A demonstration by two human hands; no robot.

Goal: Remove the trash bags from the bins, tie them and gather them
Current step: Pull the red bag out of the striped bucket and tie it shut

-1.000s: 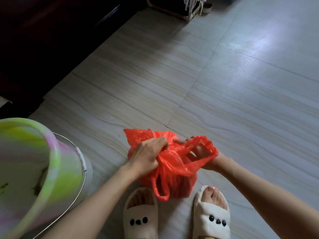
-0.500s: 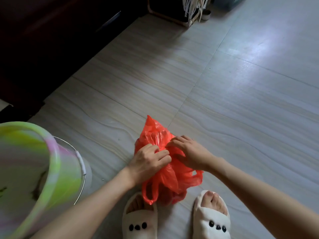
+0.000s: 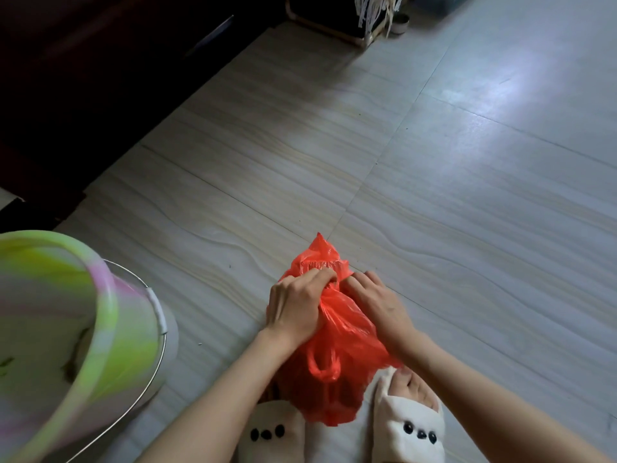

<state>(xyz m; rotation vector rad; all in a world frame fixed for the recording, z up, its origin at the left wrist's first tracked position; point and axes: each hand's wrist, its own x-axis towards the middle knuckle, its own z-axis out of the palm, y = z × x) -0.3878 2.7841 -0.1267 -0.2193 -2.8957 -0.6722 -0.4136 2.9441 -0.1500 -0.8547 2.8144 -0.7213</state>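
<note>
Cut off by the left edge: a green-and-pink bucket [image 3: 60, 332], only its rim and part of the inside in view, blurred, with dark specks inside too unclear to name; a wire handle [image 3: 157, 359] hanging down its right side. Dark furniture [image 3: 100, 78] upper left, lost in shadow.

At centre, on the tiled floor [image 3: 434, 195] between two white slippers [image 3: 409, 429], a red trash bag [image 3: 337, 355]. Lower part bulging and resting against the toes; contents hidden by the plastic. Long axis running from the feet away up the frame, the free tip [image 3: 320, 252] pointing away from the person. A loop handle [image 3: 322, 365] dangling on the near side.

Left hand [image 3: 293, 309] closed around the bunched neck, fingers curled into the plastic; right hand [image 3: 377, 302] just beside it, fingertips pressed into the same gather, its grip on the plastic partly hidden behind the folds. Knot itself not visible between the knuckles.

Against half a second ago: hands drawn closer together over the neck, bag shifted nearer to the feet and now overlapping the slippers, tip standing narrower.

Far top, cut off: a frame with pale fringe [image 3: 377, 8] hanging.
</note>
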